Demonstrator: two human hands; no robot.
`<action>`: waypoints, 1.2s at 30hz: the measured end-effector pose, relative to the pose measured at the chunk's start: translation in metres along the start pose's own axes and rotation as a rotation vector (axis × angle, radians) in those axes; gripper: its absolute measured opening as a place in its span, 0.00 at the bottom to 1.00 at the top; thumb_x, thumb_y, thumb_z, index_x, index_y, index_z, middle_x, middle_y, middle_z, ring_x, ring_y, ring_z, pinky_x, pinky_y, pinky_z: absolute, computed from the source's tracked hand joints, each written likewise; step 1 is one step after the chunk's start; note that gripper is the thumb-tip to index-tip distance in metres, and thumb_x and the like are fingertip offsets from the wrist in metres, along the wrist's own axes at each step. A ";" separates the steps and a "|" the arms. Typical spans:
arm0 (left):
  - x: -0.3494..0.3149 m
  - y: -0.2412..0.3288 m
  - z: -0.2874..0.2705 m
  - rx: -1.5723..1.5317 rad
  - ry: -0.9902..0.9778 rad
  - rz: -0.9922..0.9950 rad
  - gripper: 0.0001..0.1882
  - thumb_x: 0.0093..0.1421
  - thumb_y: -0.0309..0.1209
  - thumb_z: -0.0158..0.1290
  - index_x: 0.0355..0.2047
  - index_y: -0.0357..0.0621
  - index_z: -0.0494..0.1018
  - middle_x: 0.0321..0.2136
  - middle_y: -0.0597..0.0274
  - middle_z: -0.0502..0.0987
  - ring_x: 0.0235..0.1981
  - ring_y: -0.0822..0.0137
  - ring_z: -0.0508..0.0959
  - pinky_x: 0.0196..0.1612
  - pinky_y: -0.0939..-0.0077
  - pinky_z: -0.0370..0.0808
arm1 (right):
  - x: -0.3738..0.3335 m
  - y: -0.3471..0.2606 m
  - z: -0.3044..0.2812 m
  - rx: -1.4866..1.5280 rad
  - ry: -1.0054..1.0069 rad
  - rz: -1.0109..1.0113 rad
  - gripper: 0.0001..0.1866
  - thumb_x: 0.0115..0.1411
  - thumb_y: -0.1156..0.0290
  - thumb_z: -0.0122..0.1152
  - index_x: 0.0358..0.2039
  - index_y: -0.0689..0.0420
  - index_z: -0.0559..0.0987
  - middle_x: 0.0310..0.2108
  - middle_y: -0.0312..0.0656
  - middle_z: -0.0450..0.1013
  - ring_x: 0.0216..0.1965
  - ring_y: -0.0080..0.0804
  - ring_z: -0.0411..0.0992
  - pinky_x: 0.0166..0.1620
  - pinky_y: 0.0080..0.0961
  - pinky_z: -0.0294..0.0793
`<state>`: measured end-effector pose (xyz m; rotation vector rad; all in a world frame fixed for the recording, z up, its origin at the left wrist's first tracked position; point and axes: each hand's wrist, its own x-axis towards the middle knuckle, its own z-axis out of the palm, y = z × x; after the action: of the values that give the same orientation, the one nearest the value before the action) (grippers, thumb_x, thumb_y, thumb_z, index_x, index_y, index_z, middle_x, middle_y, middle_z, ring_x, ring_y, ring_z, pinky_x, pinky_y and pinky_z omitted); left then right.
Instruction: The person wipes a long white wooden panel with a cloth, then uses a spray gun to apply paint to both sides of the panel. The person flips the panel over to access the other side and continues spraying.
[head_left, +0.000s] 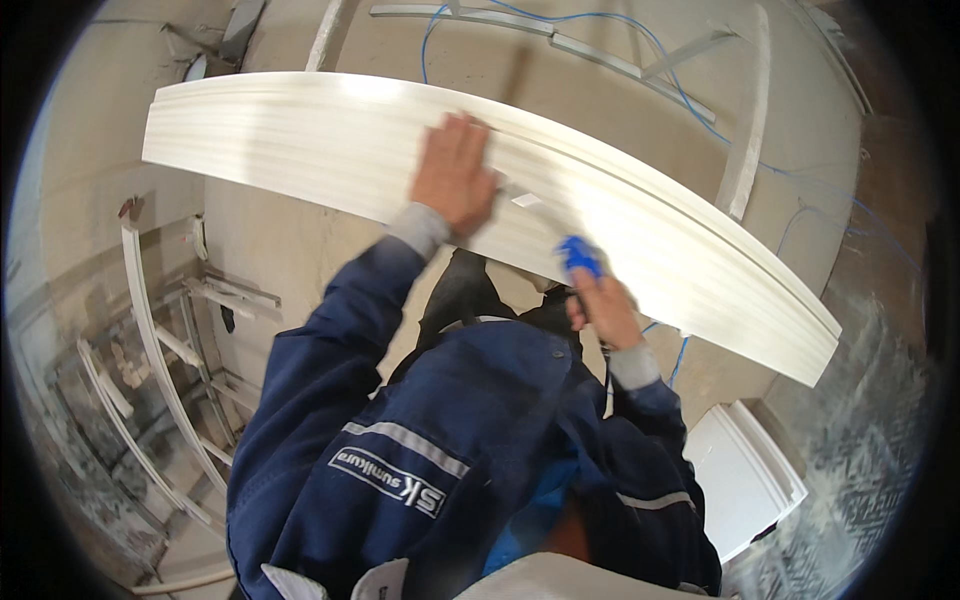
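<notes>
a navy cloth jacket [450,385] bore a pale stripe and white-bordered lettering. the right hand [606,310] curled its fingers around a blurred bright-blue object [579,256]; the left hand [455,178] pressed flat, fingers together, on a long, smooth, faintly streaked cream board [300,135] crossing before the torso. beyond ran a thin blue cable [600,14].

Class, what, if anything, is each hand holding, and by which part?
The right hand holds a blue tool, blurred, by the end nearer the person. The left hand grips nothing; it lies on the white panel.
</notes>
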<state>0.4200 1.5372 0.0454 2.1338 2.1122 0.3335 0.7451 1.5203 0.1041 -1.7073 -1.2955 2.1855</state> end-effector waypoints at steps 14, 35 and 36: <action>0.009 -0.029 -0.012 -0.131 -0.099 0.383 0.38 0.67 0.52 0.50 0.69 0.39 0.60 0.70 0.43 0.58 0.73 0.42 0.53 0.74 0.41 0.44 | -0.021 0.024 0.070 0.037 0.275 -0.014 0.29 0.70 0.42 0.53 0.28 0.58 0.77 0.16 0.36 0.71 0.16 0.25 0.69 0.23 0.26 0.70; -0.099 0.034 0.008 0.250 -0.161 0.566 0.34 0.74 0.51 0.40 0.74 0.51 0.50 0.76 0.57 0.49 0.77 0.57 0.45 0.77 0.58 0.41 | -0.077 0.178 0.234 0.729 0.645 -0.179 0.29 0.67 0.39 0.58 0.30 0.57 0.74 0.18 0.37 0.71 0.15 0.26 0.69 0.22 0.27 0.71; -0.105 0.017 0.005 0.232 -0.128 0.558 0.34 0.74 0.50 0.41 0.74 0.51 0.51 0.75 0.57 0.49 0.77 0.56 0.45 0.77 0.57 0.42 | -0.073 0.172 0.249 0.701 0.595 -0.176 0.28 0.67 0.40 0.59 0.30 0.57 0.74 0.18 0.37 0.71 0.15 0.26 0.69 0.21 0.26 0.70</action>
<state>0.4375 1.4324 0.0372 2.7715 1.5172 -0.0081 0.6374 1.2322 0.0533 -1.6460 -0.4343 1.5546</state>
